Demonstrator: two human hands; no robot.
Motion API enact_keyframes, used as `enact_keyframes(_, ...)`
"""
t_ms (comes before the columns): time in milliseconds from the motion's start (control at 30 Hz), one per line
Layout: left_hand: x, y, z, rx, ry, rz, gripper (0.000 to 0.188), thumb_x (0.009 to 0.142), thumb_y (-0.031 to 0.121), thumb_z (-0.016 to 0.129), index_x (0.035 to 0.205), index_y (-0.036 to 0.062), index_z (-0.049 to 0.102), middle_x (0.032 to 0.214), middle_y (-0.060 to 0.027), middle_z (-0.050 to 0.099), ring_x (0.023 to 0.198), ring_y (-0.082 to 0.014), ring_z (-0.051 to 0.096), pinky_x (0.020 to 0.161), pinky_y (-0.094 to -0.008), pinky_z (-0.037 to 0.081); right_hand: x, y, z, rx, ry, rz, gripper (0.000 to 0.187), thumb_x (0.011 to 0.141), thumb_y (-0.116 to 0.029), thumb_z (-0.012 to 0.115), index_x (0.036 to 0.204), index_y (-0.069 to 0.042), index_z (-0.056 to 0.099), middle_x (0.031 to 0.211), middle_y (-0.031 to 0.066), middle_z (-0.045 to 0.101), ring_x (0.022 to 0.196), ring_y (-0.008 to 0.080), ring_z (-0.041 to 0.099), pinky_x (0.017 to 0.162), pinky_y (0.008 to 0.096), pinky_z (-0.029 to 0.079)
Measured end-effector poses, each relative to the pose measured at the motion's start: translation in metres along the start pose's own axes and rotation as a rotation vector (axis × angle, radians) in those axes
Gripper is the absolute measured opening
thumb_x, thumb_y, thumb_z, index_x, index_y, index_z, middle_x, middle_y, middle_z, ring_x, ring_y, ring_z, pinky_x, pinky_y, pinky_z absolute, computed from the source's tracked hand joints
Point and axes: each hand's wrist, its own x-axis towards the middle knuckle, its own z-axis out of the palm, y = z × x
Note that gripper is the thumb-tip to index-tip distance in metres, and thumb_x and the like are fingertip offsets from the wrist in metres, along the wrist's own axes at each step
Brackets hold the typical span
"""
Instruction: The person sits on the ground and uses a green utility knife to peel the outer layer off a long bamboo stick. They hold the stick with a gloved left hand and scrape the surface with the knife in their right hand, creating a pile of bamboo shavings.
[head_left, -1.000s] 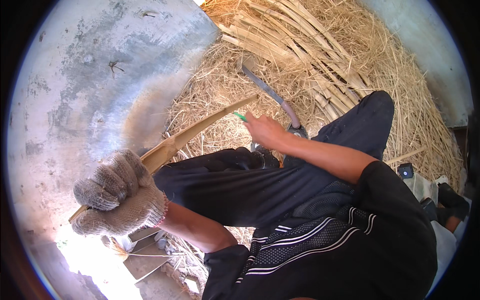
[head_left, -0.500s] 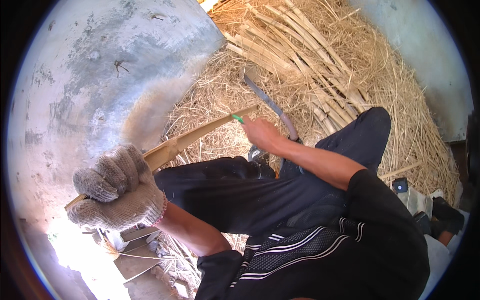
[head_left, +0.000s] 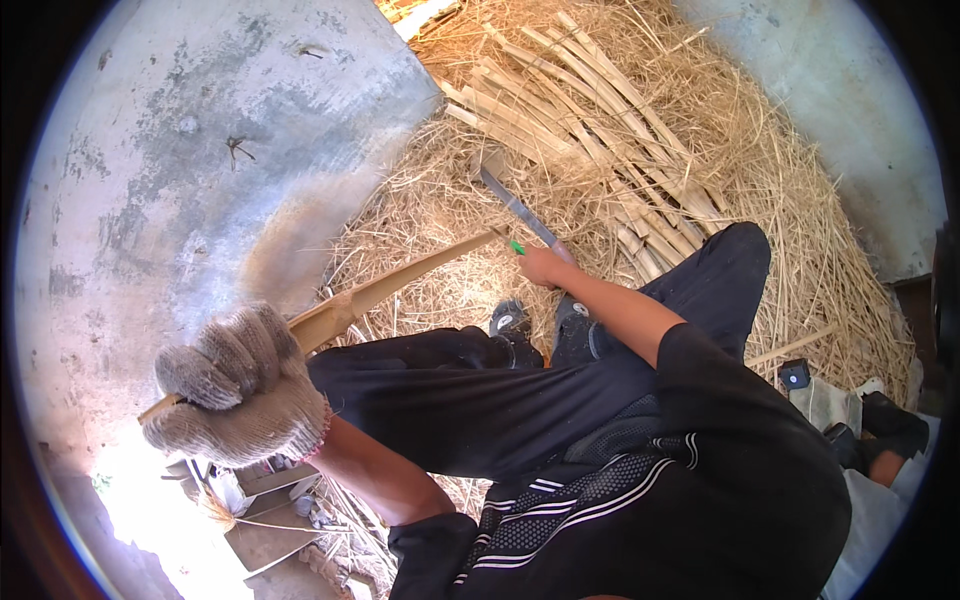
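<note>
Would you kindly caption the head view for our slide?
Gloved left hand grips a bamboo strip; bare right hand holds a knife above straw.

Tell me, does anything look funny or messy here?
One thing stands out: only the left hand wears a knitted glove, gripping a long bamboo strip, while the bare right hand holds the blade. Straw-like shavings lie heaped around the feet, with cut strips piled on top.

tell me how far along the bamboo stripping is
Done: a heap of split strips lies on the shavings. In hand: the gloved left hand grips one bamboo strip, the right hand holds a knife near its far end. How many strips remain can't be told.
</note>
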Motion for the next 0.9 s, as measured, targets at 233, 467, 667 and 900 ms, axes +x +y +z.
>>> enact_keyframes(233, -0.001, 0.002, -0.014, -0.09, -0.023, -0.006, 0.061, 0.09, 0.069, 0.044, 0.057, 0.0191, 0.033, 0.043, 0.0044, 0.025, 0.032, -0.0076, 0.02, 0.029, -0.0244, 0.024, -0.031, -0.05, -0.009, -0.083, 0.199, -0.388, 0.037, 0.101, -0.03, 0.039, 0.117, 0.002, 0.05, 0.083, 0.0244, 0.065, 0.083, 0.0376, 0.067, 0.075, 0.0524, 0.051)
enact_keyframes(467, -0.002, 0.003, -0.016, -0.06, -0.161, 0.005, 0.055, 0.092, 0.061, 0.048, 0.06, 0.0186, 0.037, 0.045, 0.0043, 0.029, 0.032, -0.0077, 0.027, 0.029, -0.024, 0.03, -0.002, -0.012, 0.003, -0.257, 0.245, -0.18, 0.029, 0.1, -0.025, 0.042, 0.117, -0.002, 0.05, 0.093, 0.0241, 0.067, 0.091, 0.0388, 0.067, 0.078, 0.0518, 0.052)
enact_keyframes(667, -0.003, 0.005, -0.018, -0.029, -0.185, -0.007, 0.054, 0.092, 0.062, 0.049, 0.063, 0.017, 0.041, 0.044, 0.0046, 0.032, 0.032, -0.0073, 0.031, 0.029, -0.0227, 0.032, 0.042, 0.009, 0.0, -0.532, 0.291, -0.218, 0.025, 0.095, -0.016, 0.047, 0.117, -0.005, 0.052, 0.094, 0.018, 0.069, 0.083, 0.0336, 0.071, 0.065, 0.0488, 0.057)
enact_keyframes(900, -0.006, 0.0, 0.01, 0.062, 0.138, -0.023, 0.058, 0.095, 0.059, 0.042, 0.055, 0.0186, 0.03, 0.042, 0.0037, 0.02, 0.033, -0.008, 0.016, 0.031, -0.0242, 0.022, 0.087, 0.057, 0.003, -0.933, 0.384, 0.079, 0.017, 0.089, -0.01, 0.053, 0.1, -0.004, 0.065, 0.095, 0.0153, 0.07, 0.081, 0.0259, 0.072, 0.057, 0.0479, 0.058)
